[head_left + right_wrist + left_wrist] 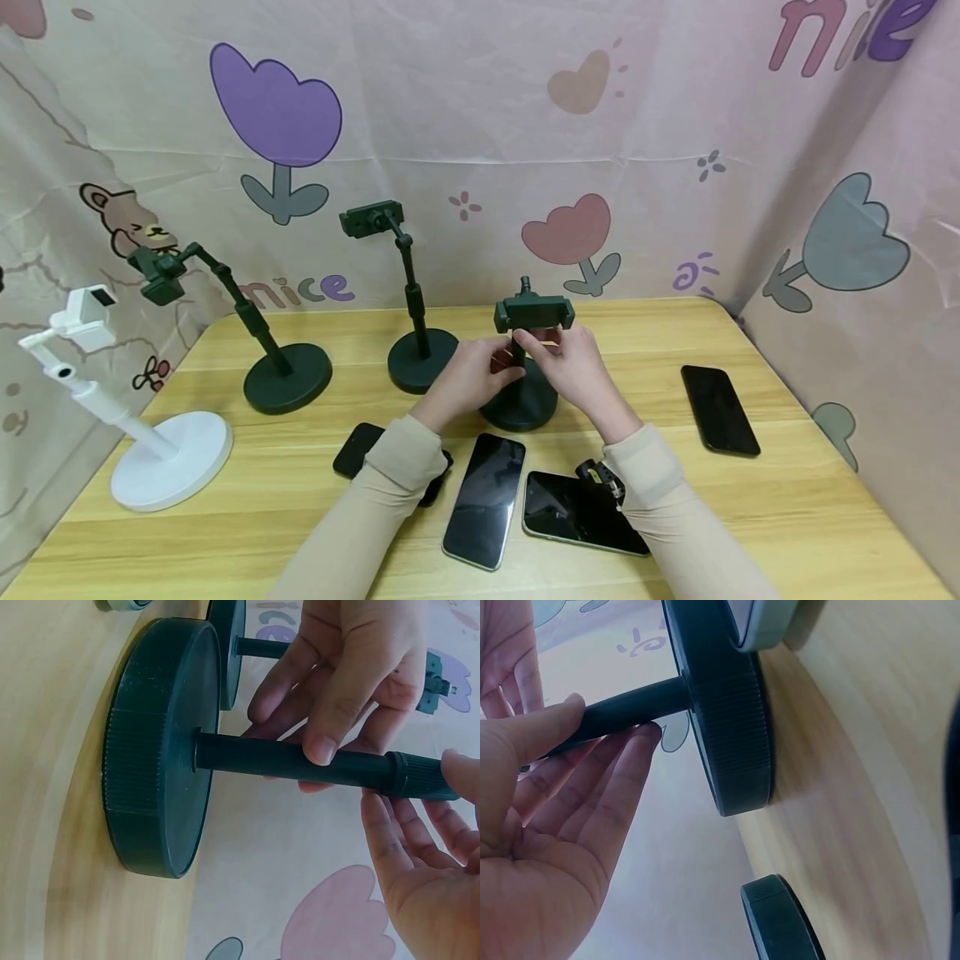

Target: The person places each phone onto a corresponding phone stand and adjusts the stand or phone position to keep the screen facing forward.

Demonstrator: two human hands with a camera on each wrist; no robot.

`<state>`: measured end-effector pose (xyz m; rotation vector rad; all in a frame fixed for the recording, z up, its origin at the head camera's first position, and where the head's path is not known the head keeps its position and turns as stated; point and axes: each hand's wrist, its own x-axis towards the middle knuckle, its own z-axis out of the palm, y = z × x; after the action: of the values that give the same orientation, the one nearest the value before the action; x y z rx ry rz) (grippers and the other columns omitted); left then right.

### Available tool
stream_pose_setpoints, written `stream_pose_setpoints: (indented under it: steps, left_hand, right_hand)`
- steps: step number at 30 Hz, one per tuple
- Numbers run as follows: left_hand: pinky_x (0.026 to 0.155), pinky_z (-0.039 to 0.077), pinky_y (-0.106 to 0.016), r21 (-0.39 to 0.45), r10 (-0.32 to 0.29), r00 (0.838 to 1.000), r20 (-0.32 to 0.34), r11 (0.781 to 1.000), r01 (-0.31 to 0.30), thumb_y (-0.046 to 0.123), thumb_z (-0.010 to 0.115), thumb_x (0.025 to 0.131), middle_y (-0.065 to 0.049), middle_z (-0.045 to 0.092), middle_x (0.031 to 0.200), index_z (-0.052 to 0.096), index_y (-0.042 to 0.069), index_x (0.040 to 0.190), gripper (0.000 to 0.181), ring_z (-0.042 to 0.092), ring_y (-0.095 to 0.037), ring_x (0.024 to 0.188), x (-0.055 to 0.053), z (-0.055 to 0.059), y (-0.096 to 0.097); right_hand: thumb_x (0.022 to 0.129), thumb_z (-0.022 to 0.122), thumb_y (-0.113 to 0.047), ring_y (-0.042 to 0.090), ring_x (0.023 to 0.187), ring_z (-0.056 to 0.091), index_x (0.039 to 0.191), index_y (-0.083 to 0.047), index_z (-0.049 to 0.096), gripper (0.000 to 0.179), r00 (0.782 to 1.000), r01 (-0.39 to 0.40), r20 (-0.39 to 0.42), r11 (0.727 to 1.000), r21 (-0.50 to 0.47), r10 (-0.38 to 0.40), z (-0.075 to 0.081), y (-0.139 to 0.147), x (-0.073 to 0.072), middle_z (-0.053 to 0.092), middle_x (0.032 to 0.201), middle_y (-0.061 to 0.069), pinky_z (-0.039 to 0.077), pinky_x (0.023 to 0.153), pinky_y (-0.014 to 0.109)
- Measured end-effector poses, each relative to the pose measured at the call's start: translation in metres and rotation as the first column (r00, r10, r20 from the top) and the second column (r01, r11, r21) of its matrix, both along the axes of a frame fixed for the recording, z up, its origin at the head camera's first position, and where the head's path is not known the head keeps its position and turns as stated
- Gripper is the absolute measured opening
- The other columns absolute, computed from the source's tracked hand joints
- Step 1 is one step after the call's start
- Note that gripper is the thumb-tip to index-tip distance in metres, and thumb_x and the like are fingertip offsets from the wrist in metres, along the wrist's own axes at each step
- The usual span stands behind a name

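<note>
Gripping one dark-green, plastic-looking phone stand w/ round base (525,404) btwn them: L hand (476,375) pinches the smooth round pole (247,753), thumb vs fingertips; R hand (573,367) holds the ribbed collar (420,776) higher up, likewise thumb vs fingertips. Base is a thick disc w/ fine ribs on part of its rim; up top, a wide dark-green clamp head (534,313) w/ a small knob (525,286) poking above. Stand's upright on the light wood-grain desk (810,533), nearer back edge than front, approx midway btwn L & R edges. Head view: fingers cover much of pole, collar hard to make out. Both wrist views cut off the clamp, & its joint can't be read. Black phone (358,448) nearby is part-hidden by the beige L sleeve (360,517). Re grip: both hands sit above base, below clamp, L lower.
</note>
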<state>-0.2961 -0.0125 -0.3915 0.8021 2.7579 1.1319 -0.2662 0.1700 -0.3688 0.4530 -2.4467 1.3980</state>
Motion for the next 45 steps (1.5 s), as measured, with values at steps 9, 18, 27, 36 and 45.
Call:
stream_pose_setpoints:
  steps: [9,18,27,36,45]
  left_hand:
    - [0.102,0.063,-0.045,0.018,0.002,1.000,0.006,1.000,-0.002,0.019,0.074,0.103,-0.006,0.078,0.125,0.073,0.015,0.131,0.029,0.077,-0.024,0.112,0.001,0.007,-0.003]
    - [0.099,0.065,-0.045,0.036,0.021,1.000,-0.001,0.999,-0.021,0.020,0.076,0.102,-0.007,0.080,0.123,0.074,0.014,0.127,0.026,0.078,-0.025,0.110,0.005,0.019,-0.006]
    - [0.096,0.066,-0.046,0.085,0.031,1.000,0.002,0.996,-0.031,0.022,0.075,0.103,-0.010,0.080,0.123,0.075,0.011,0.125,0.024,0.079,-0.027,0.109,0.006,0.026,-0.011]
    - [0.094,0.066,-0.044,0.098,0.039,0.999,-0.032,0.995,-0.035,0.025,0.075,0.103,-0.008,0.081,0.118,0.076,0.013,0.119,0.020,0.079,-0.026,0.107,0.010,0.035,-0.015]
    - [0.094,0.066,-0.045,0.129,0.048,0.997,-0.056,0.991,-0.040,0.025,0.076,0.102,-0.006,0.081,0.113,0.075,0.016,0.116,0.016,0.079,-0.024,0.104,0.014,0.044,-0.017]
  right_hand:
    - [0.106,0.070,-0.020,0.038,0.114,0.076,0.136,-0.004,0.066,0.034,0.999,-0.022,0.044,0.999,0.035,0.020,0.005,0.010,0.002,0.075,0.121,0.020,0.062,0.101,0.055]
    - [0.106,0.070,-0.029,0.036,0.119,0.075,0.138,-0.009,0.066,0.038,0.996,-0.019,0.090,0.996,0.087,0.011,0.012,0.022,0.004,0.077,0.126,0.019,0.060,0.105,0.056]
    - [0.107,0.069,-0.023,0.035,0.119,0.075,0.133,-0.008,0.063,0.030,0.997,0.020,0.071,0.986,0.164,-0.032,0.025,0.049,0.004,0.073,0.119,0.016,0.061,0.100,0.053]
    - [0.109,0.065,-0.032,0.035,0.125,0.071,0.139,-0.008,0.063,0.039,0.990,0.033,0.130,0.982,0.186,-0.058,0.039,0.078,0.008,0.072,0.129,0.015,0.056,0.109,0.054]
    - [0.108,0.065,-0.035,0.040,0.126,0.071,0.141,-0.007,0.061,0.044,0.980,0.072,0.159,0.956,0.286,-0.122,0.044,0.099,0.013,0.072,0.133,0.019,0.056,0.108,0.058]
